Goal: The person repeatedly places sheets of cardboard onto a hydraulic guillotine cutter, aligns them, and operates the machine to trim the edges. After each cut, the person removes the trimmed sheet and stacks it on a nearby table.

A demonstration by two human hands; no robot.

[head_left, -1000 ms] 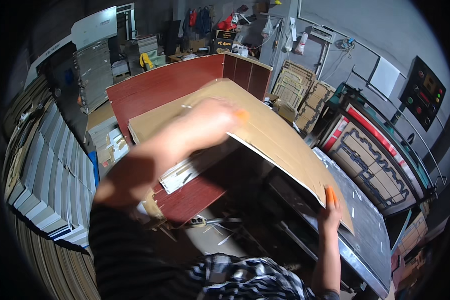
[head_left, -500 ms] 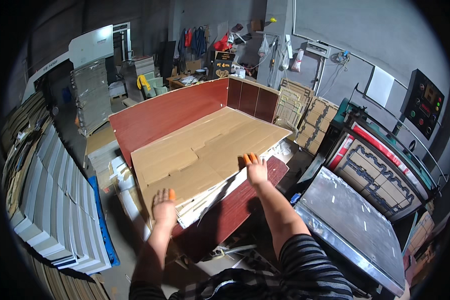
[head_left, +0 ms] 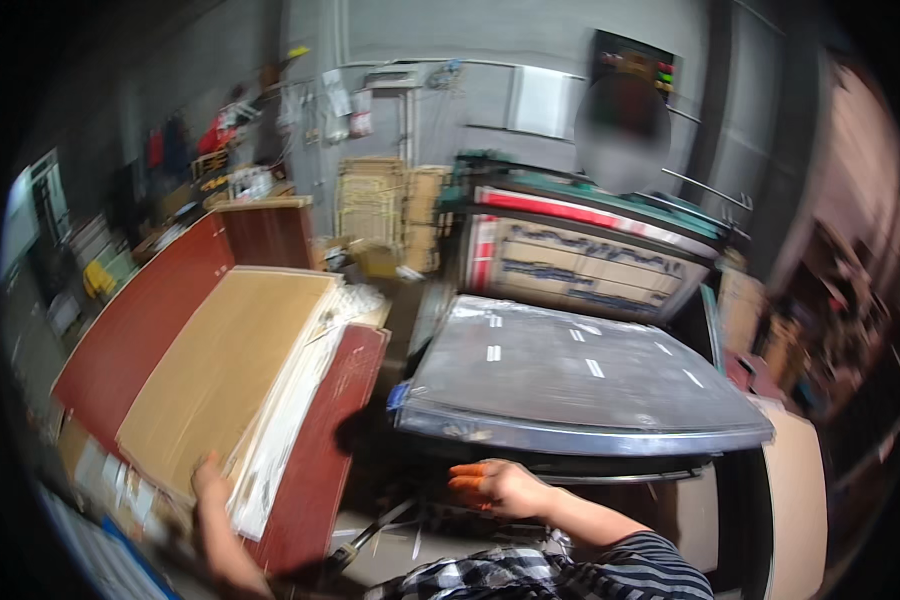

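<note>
At the left, a stack of brown cardboard sheets lies between a tall red-brown board and a flat red-brown panel. Pale sheet edges show along its near side. My left hand is at the stack's near corner; its fingers are smeared by motion. My right hand, with orange coverings on its fingers, hangs in front of a metal-topped press bed. Its fingers are loosely apart, and nothing shows in them. Several short white strips lie on the metal top.
Behind the metal bed stands the press's upright frame with a cutting-die board and a red strip. Die boards lean on the back wall. A dark control panel is above. A tan sheet stands at the right.
My view has swung right toward the press. My right hand has left the cardboard stack and is in front of the metal bed. My left hand stays by the stack's near corner.
</note>
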